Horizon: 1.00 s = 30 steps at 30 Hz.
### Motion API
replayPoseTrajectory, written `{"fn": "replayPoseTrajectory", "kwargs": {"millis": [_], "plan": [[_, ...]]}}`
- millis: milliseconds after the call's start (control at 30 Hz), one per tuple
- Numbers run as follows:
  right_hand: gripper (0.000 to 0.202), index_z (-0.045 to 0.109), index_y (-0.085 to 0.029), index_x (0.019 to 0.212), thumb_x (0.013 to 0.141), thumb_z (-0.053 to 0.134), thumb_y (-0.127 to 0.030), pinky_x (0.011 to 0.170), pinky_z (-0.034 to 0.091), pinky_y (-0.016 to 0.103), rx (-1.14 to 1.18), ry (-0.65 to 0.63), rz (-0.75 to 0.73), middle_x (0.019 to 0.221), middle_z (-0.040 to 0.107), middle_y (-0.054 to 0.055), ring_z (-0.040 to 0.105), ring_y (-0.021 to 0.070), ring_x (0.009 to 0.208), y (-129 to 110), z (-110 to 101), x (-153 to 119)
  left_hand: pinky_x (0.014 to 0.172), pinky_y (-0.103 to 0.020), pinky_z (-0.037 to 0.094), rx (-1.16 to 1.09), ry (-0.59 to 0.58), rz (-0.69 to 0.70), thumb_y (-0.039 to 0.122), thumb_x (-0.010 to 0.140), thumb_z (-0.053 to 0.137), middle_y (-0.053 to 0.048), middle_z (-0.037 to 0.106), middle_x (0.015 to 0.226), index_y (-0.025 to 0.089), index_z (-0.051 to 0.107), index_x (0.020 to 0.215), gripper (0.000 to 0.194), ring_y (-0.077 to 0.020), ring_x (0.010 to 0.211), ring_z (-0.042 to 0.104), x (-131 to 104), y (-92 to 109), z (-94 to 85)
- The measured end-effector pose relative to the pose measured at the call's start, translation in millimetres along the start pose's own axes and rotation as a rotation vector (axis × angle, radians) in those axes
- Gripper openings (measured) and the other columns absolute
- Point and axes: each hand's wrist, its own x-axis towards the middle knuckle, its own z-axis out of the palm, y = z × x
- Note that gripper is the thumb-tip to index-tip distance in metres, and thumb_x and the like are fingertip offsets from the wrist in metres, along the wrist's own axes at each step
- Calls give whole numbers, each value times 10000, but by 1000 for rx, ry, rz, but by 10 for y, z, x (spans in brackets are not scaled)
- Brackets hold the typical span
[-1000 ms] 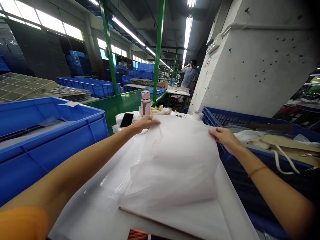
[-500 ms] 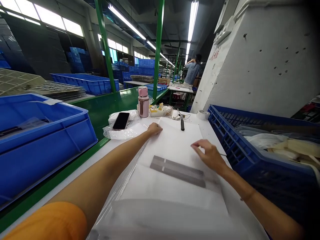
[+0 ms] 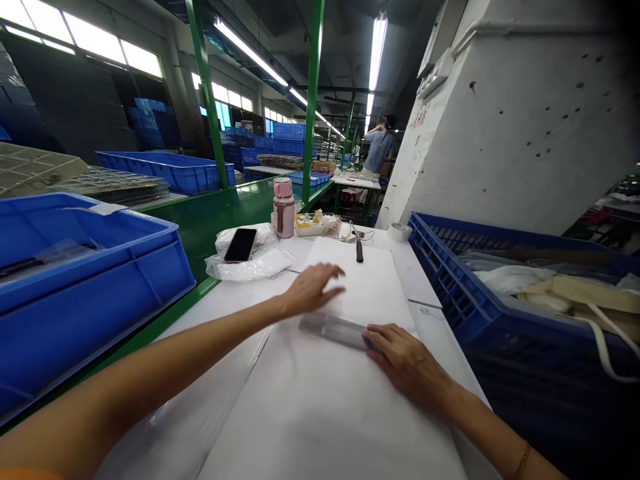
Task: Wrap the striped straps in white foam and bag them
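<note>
A flat grey strip (image 3: 334, 331) lies across the white sheet (image 3: 300, 407) in front of me. Its surface looks pale and hazy, as if a thin translucent layer covers it. My right hand (image 3: 413, 363) has its fingers together, curled over the strip's right end and hiding it. Just beyond the strip's left part, my left hand (image 3: 314, 288) hovers with thumb and fingers apart, blurred by motion and holding nothing. A tool with a black handle (image 3: 359, 251) rests at the far end of the sheet.
To the left are a phone (image 3: 241, 245) on clear plastic wrap (image 3: 257, 263), a pink bottle (image 3: 283, 217) and a blue bin (image 3: 95, 287). A tape roll (image 3: 400, 231) stands near a blue crate (image 3: 465, 300) on the right. Farther back, a person (image 3: 377, 148) stands.
My left hand has come nearer from the sheet's far left edge and spread its fingers. My right hand has lowered onto the strip's right end. The strip looks paler now.
</note>
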Motion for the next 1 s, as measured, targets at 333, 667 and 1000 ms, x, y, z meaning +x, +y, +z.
{"fn": "replayPoseTrajectory", "kwargs": {"millis": [333,667,1000], "plan": [[499,538,-168,569,982,325,-350,447,348,223,82,-76,116,495,456,-37,454,114,475,566,-194,427,683,-192,426,2,-356,107,389,931,409,-7,674,949,247,624,1098,307,-151,833,613,-190,-390,-335],[288,591,-144,1142,923,484,-296,844,409,442,-135,-33,19,1055,610,126,547,270,974,453,-91,184,886,-300,375,182,-210,173,398,918,437,-72,608,1089,228,620,1108,314,-208,992,562,-151,-271,-19],[384,568,-158,791,994,257,-256,608,415,297,-50,-86,56,624,542,24,512,171,588,54,-299,-61,824,-282,397,136,-327,169,512,915,403,-42,646,1027,244,574,1149,395,-202,938,591,-570,45,-310]]}}
